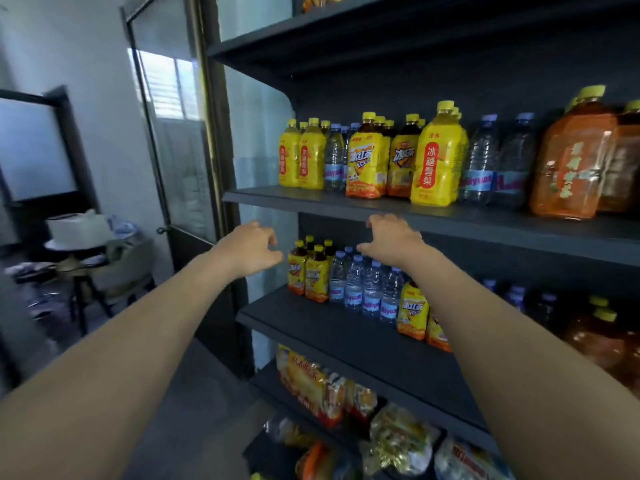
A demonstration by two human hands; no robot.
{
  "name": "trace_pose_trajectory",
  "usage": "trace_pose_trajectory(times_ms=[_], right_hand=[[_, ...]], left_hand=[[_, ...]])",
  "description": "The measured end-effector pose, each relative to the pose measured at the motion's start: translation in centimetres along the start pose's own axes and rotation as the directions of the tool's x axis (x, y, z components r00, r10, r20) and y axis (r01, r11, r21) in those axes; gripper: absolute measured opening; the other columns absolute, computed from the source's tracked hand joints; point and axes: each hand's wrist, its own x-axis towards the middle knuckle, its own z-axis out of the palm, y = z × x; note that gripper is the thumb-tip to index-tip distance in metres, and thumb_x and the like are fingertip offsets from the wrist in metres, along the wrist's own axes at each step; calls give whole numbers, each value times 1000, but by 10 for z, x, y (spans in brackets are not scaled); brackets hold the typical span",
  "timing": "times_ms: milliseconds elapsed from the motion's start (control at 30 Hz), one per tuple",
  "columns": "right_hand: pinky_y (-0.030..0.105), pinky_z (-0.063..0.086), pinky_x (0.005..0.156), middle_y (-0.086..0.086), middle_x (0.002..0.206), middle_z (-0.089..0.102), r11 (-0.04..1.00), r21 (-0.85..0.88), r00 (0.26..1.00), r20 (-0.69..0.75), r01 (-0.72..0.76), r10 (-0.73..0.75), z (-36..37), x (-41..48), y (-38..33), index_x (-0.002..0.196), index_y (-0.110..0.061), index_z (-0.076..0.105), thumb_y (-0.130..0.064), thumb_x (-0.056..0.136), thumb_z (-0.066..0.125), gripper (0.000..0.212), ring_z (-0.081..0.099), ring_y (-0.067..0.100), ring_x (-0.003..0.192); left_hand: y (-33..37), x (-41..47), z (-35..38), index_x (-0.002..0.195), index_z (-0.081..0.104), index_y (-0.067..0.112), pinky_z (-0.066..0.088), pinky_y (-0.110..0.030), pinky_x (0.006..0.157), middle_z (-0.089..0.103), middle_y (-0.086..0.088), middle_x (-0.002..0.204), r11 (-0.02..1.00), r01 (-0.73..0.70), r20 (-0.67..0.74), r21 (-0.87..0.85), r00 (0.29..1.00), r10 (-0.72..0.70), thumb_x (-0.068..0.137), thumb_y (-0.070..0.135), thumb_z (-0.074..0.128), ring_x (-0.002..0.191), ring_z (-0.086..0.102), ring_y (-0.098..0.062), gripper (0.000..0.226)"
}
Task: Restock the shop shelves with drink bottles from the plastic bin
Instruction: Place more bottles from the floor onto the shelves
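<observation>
Your left hand (pixel 254 249) and right hand (pixel 391 241) hover before the dark matte shelving unit (pixel 346 336), fingers loosely curled and gripping nothing. At the front of the upper shelf (pixel 311 201) stand glossy plastic drink bottles: one tall square-shouldered yellow bottle (pixel 437 157), two brown iced-tea bottles in yellow wrap (pixel 367 168), two large ribbed clear water bottles (pixel 479 168) and two faceted amber jugs (pixel 571 161). Below your right hand, four small clear water bottles with pale blue caps (pixel 372 289) line the middle shelf.
</observation>
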Motion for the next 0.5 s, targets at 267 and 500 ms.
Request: trace_pose_trajectory(times_ms=[267,500], right_hand=[[50,37,99,13,140,35,994,84,995,62,70,-76,26,-55,-44,142,-15,30,-38,91,55,62,35,34,129],[49,41,98,13,134,41,986,136,988,111,92,-108,58,-113,-71,132,-13,39,-40,87,59,56,42,35,122]], left_hand=[[-30,-88,-3,131,45,13,39,-37,99,43,-12,129,994,104,26,30,994,-104,90,38,51,118,45,-28,48],[-39,-159,15,133,42,15,40,-37,96,39,-12,132,989,145,49,-9,988,-145,90,39,51,120,41,-29,50]])
